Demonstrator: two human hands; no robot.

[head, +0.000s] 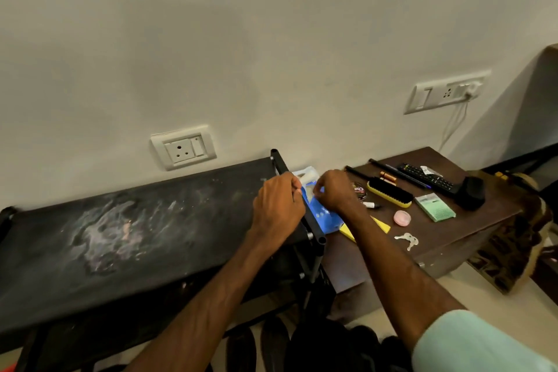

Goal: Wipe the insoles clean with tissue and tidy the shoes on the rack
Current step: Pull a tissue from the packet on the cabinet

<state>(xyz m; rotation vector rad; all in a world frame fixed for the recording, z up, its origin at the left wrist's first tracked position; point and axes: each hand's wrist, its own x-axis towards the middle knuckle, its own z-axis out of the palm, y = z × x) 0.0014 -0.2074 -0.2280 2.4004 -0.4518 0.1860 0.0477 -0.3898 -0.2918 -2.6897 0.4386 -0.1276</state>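
1. Holding the tissue pack (324,219) were both hands. It was blue and white and lay at the left edge of the desk (437,229), against the end frame of the shoe rack (151,235).
2. Left hand (277,205): grip curled round the pack's upper left edge, steadying it.
3. Right hand (332,190): grip pinched together on the pack's top face, probably at the opening. Whether a sheet was already caught could not be told.
4. Shoes (271,341): dark shapes under the rack, well apart from both hands. No insole was seen out.
5. Adjacent stock: polish tin (359,190) just beside the right hand, and a marker (373,205) and brush (389,192) near it.
6. Hazards, as judged:
   - a sharp pull could tear the sheet or drag out several at once;
   - a loose left grip would let the pack lift or slip off the desk edge into the gap by the rack;
   - the right wrist could knock the tin or marker.
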